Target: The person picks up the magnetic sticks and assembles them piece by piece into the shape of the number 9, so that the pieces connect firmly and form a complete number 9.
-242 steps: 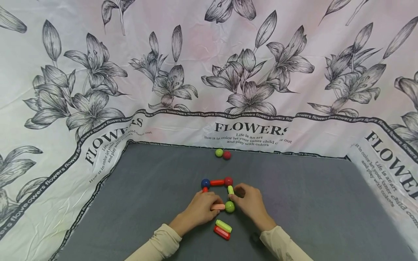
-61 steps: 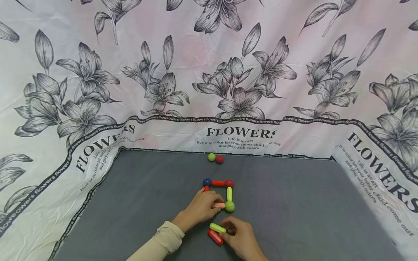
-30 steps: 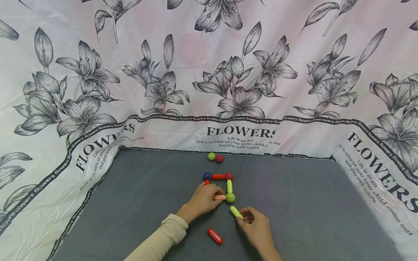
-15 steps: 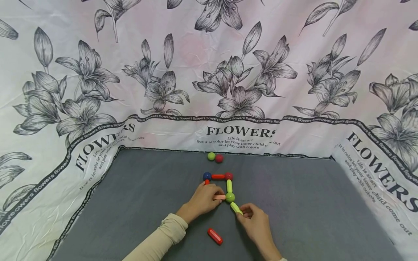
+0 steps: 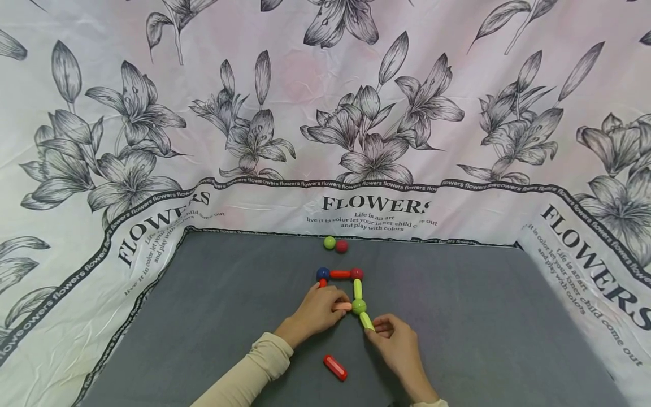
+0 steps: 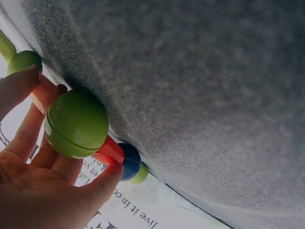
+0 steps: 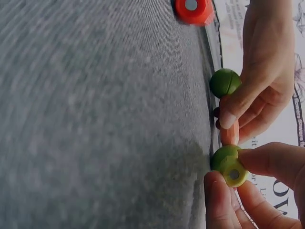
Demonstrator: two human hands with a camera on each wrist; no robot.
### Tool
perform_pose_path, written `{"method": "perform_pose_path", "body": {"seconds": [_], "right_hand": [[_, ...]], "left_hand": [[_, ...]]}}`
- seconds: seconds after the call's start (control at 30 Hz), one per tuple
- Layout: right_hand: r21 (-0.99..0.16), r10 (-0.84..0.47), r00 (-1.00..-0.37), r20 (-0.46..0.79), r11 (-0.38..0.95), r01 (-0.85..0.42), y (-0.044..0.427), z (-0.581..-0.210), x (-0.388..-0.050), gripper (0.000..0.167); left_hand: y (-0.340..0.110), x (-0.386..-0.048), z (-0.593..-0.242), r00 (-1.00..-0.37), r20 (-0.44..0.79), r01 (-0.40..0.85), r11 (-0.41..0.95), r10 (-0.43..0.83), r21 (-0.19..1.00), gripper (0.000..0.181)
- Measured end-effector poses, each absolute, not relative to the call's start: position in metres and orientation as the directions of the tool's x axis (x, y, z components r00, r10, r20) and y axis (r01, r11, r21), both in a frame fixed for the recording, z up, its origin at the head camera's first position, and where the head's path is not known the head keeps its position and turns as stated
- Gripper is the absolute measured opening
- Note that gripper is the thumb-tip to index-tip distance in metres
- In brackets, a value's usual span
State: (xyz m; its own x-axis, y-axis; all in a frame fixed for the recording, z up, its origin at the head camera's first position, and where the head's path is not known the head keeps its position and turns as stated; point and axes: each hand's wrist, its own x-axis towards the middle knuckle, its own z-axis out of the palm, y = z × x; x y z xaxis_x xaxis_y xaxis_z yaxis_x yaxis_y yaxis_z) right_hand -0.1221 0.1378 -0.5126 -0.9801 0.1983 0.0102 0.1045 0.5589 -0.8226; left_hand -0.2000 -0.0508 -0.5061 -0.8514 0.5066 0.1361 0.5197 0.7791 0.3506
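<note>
On the grey cloth, magnetic rods and balls form a four-sided frame: blue ball (image 5: 322,274), red rod (image 5: 339,275), red ball (image 5: 357,273), yellow-green rod (image 5: 358,289), green ball (image 5: 359,306) and orange rod (image 5: 342,306). My left hand (image 5: 317,311) grips the frame's left side, with fingers on the orange rod and on another red rod (image 6: 110,151). A second green ball (image 6: 77,124) at that corner is hidden by the hand in the head view. My right hand (image 5: 398,343) pinches a loose-ended yellow-green rod (image 5: 367,321); its far end touches the front-right green ball.
A loose red rod (image 5: 335,367) lies on the cloth in front of the hands. A spare green ball (image 5: 329,242) and a spare red ball (image 5: 342,246) sit at the back, near the flower-printed curtain (image 5: 376,217).
My right hand has left the frame's right-hand rod, picked up a yellow-green rod from beside the loose red one, and brought its end against the green ball. My left hand keeps its grip.
</note>
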Motion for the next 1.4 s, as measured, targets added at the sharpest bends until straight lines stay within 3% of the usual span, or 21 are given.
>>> {"method": "perform_pose_path", "body": {"seconds": [1.07, 1.4], "right_hand": [[-0.855, 0.163, -0.985, -0.065, 0.5, 0.139, 0.125, -0.515, -0.123, 0.023], [-0.841, 0.168, -0.985, -0.038, 0.527, 0.123, 0.138, -0.493, -0.132, 0.016]], "left_hand": [[-0.054, -0.2, -0.505, -0.851, 0.119, 0.516, 0.773, 0.511, 0.369, 0.015], [-0.054, -0.2, -0.505, -0.85, 0.109, 0.516, 0.773, 0.515, 0.369, 0.015]]}}
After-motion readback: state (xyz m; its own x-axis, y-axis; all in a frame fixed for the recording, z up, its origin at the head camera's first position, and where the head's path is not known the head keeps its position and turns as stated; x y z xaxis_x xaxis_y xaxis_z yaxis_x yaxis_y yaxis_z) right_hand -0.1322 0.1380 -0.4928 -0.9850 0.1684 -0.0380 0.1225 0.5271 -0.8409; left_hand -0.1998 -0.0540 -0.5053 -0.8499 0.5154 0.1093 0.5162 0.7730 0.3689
